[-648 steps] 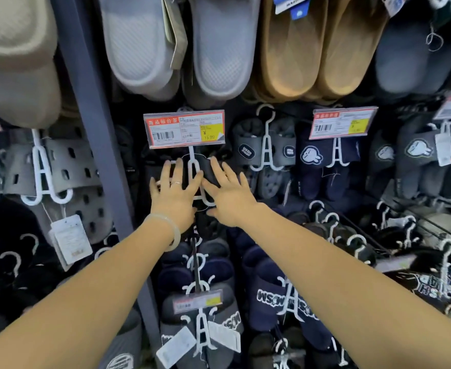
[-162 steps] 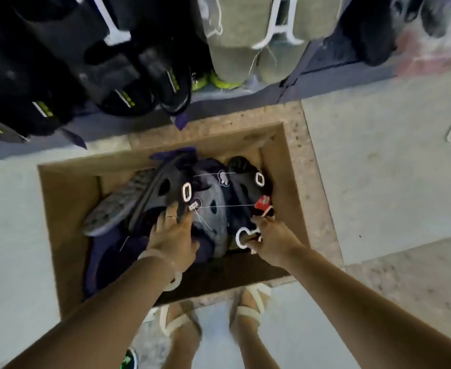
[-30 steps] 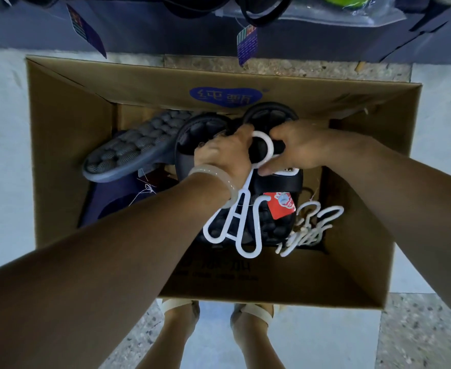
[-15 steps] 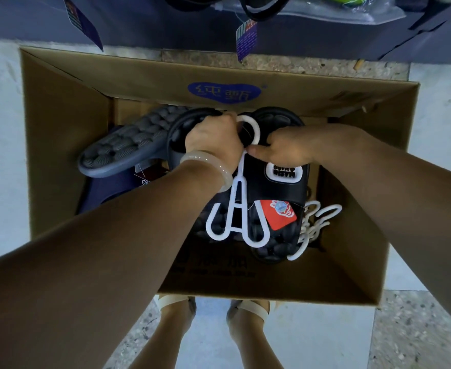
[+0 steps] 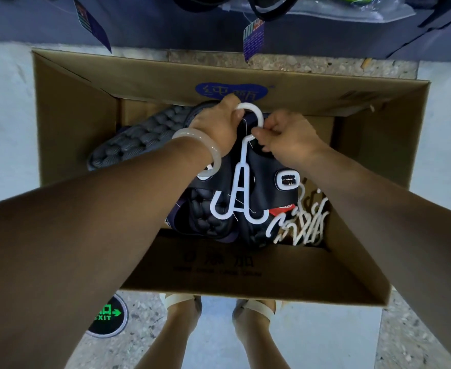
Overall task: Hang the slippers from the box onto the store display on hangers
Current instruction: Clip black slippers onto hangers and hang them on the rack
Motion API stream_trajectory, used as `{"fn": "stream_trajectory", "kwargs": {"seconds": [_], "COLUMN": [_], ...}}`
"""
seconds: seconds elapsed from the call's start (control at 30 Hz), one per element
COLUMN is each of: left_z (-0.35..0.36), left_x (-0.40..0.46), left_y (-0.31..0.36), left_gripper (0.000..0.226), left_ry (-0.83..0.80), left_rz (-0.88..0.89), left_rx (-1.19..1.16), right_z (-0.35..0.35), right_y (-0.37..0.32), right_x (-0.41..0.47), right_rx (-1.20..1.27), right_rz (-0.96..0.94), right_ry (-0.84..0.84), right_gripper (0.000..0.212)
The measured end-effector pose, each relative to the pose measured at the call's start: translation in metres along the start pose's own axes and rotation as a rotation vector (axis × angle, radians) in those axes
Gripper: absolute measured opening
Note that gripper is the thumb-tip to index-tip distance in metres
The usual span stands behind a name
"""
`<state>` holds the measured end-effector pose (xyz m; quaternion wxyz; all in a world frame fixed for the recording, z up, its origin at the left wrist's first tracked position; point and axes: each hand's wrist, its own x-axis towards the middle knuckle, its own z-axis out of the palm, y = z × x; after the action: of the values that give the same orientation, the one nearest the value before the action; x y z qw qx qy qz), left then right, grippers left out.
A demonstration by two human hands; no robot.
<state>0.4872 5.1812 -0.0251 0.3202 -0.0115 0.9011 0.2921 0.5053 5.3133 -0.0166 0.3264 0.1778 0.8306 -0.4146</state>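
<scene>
A: Slippers [image 5: 248,187] at frame centre now, lifted partly above the box [image 5: 219,75] floor, toes toward the lower edge. Half a second back they lay lower and flatter.

B: Hanger?

A: White hanger [image 5: 241,182] is seated on the pair. Both prongs hook under the straps, and the hook loop sits at the top, just under the blue label on the far wall. A second ago the loop was lower in the frame, so the whole bundle has come up.

B: Grip?

A: Left hand [image 5: 216,129] is closed round the left side of the loop and the heel edge of the pair. Right hand [image 5: 288,142] pinches the neck of the hanger with thumb and forefinger, other fingers curled in. Both hands are clamped on the same bundle.

B: Meaning?

A: My read is that the fitting step is done and the lift out of the box has begun. Next comes carrying it up to the display, which shows only as a dark strip along the top edge.

B: Left in the box?

A: Grey slipper [image 5: 139,139] at centre left, against the wall. Spare hangers [image 5: 304,225] piled at lower right, just beside the held pair. Red tag [image 5: 282,210] peeks out there too.
</scene>
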Motion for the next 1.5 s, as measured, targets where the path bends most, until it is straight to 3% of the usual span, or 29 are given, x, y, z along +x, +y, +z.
{"fn": "stream_trajectory", "kwargs": {"seconds": [0.2,0.47,0.6,0.67,0.83,0.97,1.1,1.17,1.23,1.33,1.5], "left_z": [0.002,0.005,-0.001,-0.003,-0.004,-0.009,-0.011,-0.011,-0.012,-0.015,-0.032], "left_x": [-0.01,-0.013,-0.013,-0.011,-0.001,0.003,0.006,0.005,-0.004,-0.021,-0.044], "left_y": [-0.013,-0.014,-0.004,0.001,-0.005,-0.006,0.001,0.001,0.0,-0.002,0.005], "left_gripper": [0.03,0.024,0.031,0.033,0.01,0.027,0.023,0.019,0.034,0.044,0.033], "left_ry": [-0.08,-0.119,-0.052,0.034,0.019,-0.036,-0.138,-0.18,-0.212,-0.152,-0.091], "left_rz": [-0.061,0.091,0.019,-0.013,-0.009,-0.017,-0.046,-0.058,-0.019,0.042,0.135], "left_rx": [-0.018,0.013,-0.234,-0.391,-0.418,-0.481,-0.461,-0.391,-0.278,-0.209,-0.135], "right_z": [-0.009,-0.015,-0.012,-0.013,-0.013,-0.018,-0.014,-0.01,-0.01,-0.013,-0.025], "right_y": [-0.008,-0.017,-0.022,-0.021,-0.015,-0.007,-0.002,-0.003,-0.008,-0.014,-0.038], "right_x": [0.011,0.012,0.005,0.004,0.003,0.01,0.01,0.009,0.001,-0.016,-0.048], "right_rx": [0.17,0.356,0.414,0.403,0.319,0.151,-0.104,-0.064,0.065,0.019,-0.061], "right_rz": [0.08,0.106,0.143,0.124,0.021,0.027,0.077,0.053,0.05,-0.031,-0.166], "right_ry": [0.021,0.097,0.108,0.097,0.071,0.101,0.054,0.085,0.094,0.064,0.059], "right_gripper": [0.011,0.007,0.011,0.02,0.024,0.017,0.021,0.015,0.012,0.011,0.011]}}
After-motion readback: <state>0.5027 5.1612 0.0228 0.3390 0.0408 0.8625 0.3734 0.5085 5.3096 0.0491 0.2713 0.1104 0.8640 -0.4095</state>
